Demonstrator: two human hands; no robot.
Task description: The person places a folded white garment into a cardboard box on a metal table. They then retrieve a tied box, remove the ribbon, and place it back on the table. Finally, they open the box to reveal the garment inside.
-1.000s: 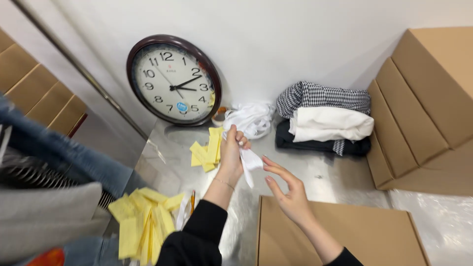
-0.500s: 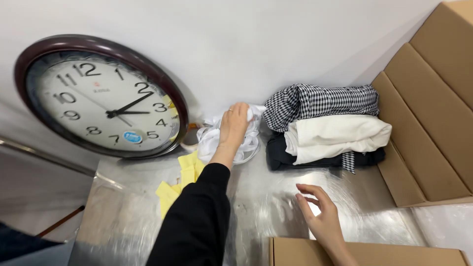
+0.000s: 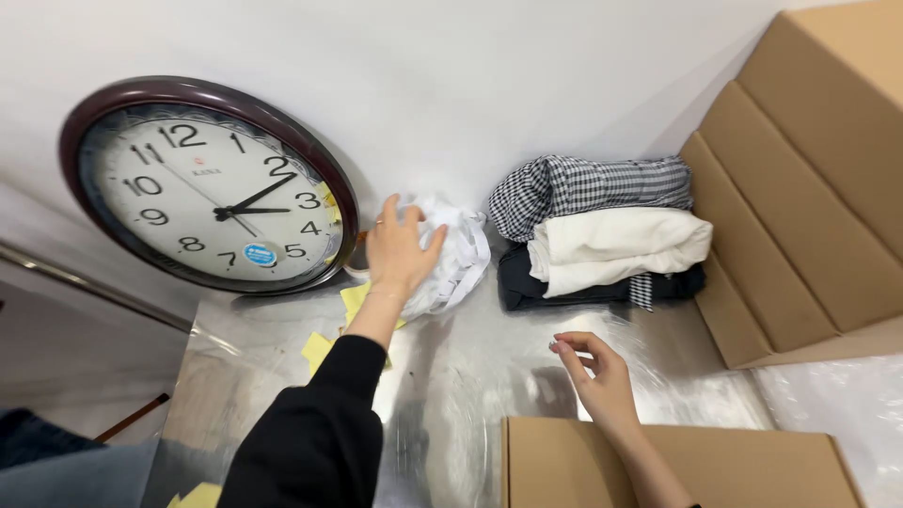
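Left hand [image 3: 400, 249] is stretched out to the middle of the frame, fingers [image 3: 388, 209] spread open and pressed flat onto a crumpled bundle of white strips [image 3: 453, 252]. Not really gripping it, more like resting on top. That bundle sits at the back of the shiny metal desk [image 3: 451, 376], right against the white wall [image 3: 489, 75], just right of the clock. The arm has a black sleeve [image 3: 315, 433] running down to the bottom edge.

Right hand [image 3: 597, 372] is lower and to the right, held just above the desk, fingers [image 3: 572, 341] loosely curled with thumb and forefinger nearly pinched together. Can't see anything held between them. It's well apart from the bundle.

Just under the right hand, a flat cardboard box [image 3: 677, 466] pokes in from the bottom edge. Some yellow paper slips [image 3: 356, 301] lie under and beside the left wrist, touching the bundle's lower left side.

Further out: a big round wall clock [image 3: 209, 188] with a dark brown rim leans against the wall at left. Right of the bundle there's a stack of folded clothes [image 3: 602, 235], checked black-and-white piece on top, cream one in the middle, black at the bottom. Far right, more flattened cardboard boxes [image 3: 809, 188] lean up in the corner beside the clothes.
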